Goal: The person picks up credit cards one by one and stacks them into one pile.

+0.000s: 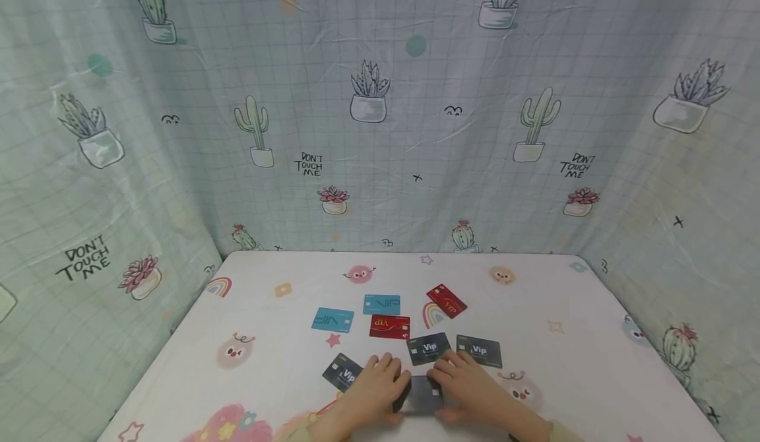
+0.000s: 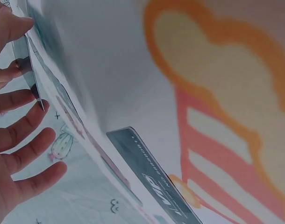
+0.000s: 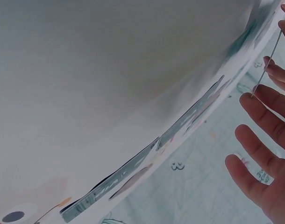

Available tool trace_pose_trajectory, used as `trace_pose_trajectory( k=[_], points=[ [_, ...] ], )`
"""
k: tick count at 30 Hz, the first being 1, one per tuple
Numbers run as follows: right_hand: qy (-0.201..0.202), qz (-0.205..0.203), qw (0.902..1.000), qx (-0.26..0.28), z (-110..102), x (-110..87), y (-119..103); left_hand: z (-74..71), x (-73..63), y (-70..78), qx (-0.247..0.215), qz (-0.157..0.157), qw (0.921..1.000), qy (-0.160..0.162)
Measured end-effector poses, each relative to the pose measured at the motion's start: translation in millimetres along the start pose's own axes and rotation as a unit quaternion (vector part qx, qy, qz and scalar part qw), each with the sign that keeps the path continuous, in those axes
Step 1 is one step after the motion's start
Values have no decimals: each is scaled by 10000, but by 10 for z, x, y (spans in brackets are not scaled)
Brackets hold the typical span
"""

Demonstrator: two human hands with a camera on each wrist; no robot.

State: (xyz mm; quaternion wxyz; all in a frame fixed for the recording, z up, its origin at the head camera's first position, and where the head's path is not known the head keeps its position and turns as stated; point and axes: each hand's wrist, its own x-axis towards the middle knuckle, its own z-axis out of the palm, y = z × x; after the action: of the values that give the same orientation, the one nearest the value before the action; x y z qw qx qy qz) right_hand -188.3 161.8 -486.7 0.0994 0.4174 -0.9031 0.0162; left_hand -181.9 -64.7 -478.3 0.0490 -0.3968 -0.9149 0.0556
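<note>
Both hands hold one dark plastic card [image 1: 426, 396] between them, close to the front of the table. My left hand [image 1: 371, 389] pinches its left edge with thumb and fingertips. At the opposite edge my right hand [image 1: 472, 388] grips it the same way. Seen from the right wrist, the held card [image 3: 269, 58] is a thin line standing off the table. A black VIP card [image 1: 341, 371] lies just beyond the left hand, partly covered by it. Beyond the right hand lie two more black cards, a tilted one [image 1: 429, 348] and one farther right [image 1: 479, 351].
Farther back lie two blue cards, one at left [image 1: 332, 320] and one behind [image 1: 382, 305]. A red card [image 1: 389, 327] is in the middle, another red card [image 1: 446, 301] to its right. The white table [image 1: 267, 336] has printed cartoons; a cactus-print curtain [image 1: 392, 152] surrounds it.
</note>
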Motion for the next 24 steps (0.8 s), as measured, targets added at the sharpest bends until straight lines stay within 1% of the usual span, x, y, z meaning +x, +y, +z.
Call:
trace_pose_trajectory(
  k=[6, 10, 15, 19, 24],
  points=[
    [37, -74, 9999, -92, 41, 46, 9, 35, -38, -57, 101, 23, 9999, 85],
    [21, -46, 9999, -100, 48, 83, 3, 45, -67, -90, 151, 11, 9998, 155],
    [-37, 50, 10000, 1, 44, 140, -21, 73, -99, -134, 173, -152, 9996, 146],
    [-30, 47, 10000, 6, 30, 181, -36, 107, -118, -180, 251, -202, 9990, 300],
    [65, -14, 10000, -44, 42, 215, -38, 98, -148, -226, 138, -298, 9989, 333]
  ],
)
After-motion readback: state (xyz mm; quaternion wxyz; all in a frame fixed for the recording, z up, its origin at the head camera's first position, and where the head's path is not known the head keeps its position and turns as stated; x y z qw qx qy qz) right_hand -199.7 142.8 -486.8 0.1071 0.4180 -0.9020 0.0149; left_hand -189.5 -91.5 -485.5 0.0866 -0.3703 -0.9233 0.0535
